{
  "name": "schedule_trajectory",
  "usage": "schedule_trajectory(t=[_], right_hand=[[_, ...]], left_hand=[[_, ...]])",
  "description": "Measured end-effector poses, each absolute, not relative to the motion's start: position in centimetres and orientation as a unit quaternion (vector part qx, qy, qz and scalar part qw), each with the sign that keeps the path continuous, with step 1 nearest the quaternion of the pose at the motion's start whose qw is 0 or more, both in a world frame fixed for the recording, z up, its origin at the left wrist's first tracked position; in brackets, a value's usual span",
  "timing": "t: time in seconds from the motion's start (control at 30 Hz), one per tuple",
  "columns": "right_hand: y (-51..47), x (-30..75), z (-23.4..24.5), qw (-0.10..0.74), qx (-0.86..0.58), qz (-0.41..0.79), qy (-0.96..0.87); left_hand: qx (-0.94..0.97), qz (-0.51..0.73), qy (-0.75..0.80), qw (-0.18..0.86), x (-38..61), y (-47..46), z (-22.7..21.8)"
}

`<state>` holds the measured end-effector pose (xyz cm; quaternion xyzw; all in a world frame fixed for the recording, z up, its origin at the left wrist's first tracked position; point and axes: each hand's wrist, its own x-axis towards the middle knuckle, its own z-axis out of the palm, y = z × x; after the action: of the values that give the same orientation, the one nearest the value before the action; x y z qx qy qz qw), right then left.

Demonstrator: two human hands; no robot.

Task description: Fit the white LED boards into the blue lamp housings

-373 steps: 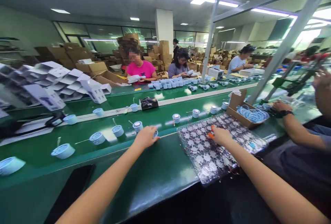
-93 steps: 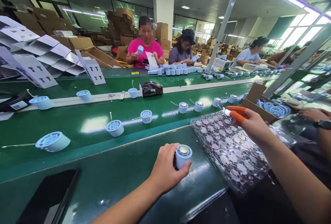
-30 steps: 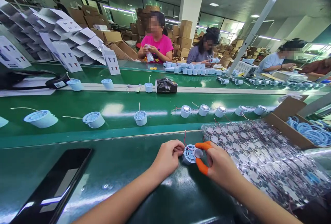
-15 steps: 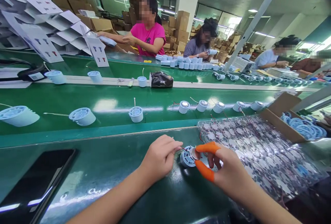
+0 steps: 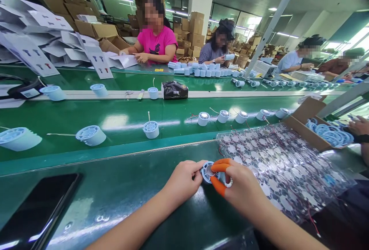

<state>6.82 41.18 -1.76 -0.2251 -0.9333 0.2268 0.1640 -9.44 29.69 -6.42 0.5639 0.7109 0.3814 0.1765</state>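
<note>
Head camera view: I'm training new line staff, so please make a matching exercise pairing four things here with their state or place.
Things:
1. Left hand
2. Right hand
3. Black phone
4. Black packet

States or places:
A. Wearing orange finger cots
B. Lying on the green bench
C. Just beyond the white strip
D. Gripping the left edge of a round pale blue part

Pairs: 1-D, 2-A, 3-B, 4-C
</note>
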Motion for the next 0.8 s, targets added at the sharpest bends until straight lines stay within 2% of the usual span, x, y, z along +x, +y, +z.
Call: schedule_trajectory(t=[0.17,0.27,0.37,0.5,0.57,0.67,0.8], right_hand=[[41.6,6.8,-2.2,0.177,-0.216,0.269,-0.922],[40.6,6.8,-1.6,0.181,-0.185,0.18,-0.949],[39.5,6.6,-0.7,0.14,-0.14,0.109,-0.974],[42.8,6.7,0.5,0.07,-0.091,0.187,-0.976],[47.2,7.7,1.0,0.048,-0.158,0.196,-0.967],[55.1,10.1,1.5,0.055,-0.397,0.07,-0.914],[62.2,12.3,0.7,0.061,-0.467,-0.017,-0.882]], left_hand=[[0.577,0.37,0.71,0.159,-9.7,29.8,-6.7],[0.578,0.363,0.714,0.156,-9.7,29.7,-6.9],[0.571,0.369,0.717,0.153,-9.9,29.6,-7.3],[0.571,0.388,0.71,0.138,-10.6,29.8,-8.0],[0.578,0.382,0.71,0.126,-10.8,29.8,-8.3],[0.591,0.365,0.713,0.096,-10.9,29.6,-8.6],[0.575,0.355,0.737,0.006,-10.7,29.2,-7.8]])
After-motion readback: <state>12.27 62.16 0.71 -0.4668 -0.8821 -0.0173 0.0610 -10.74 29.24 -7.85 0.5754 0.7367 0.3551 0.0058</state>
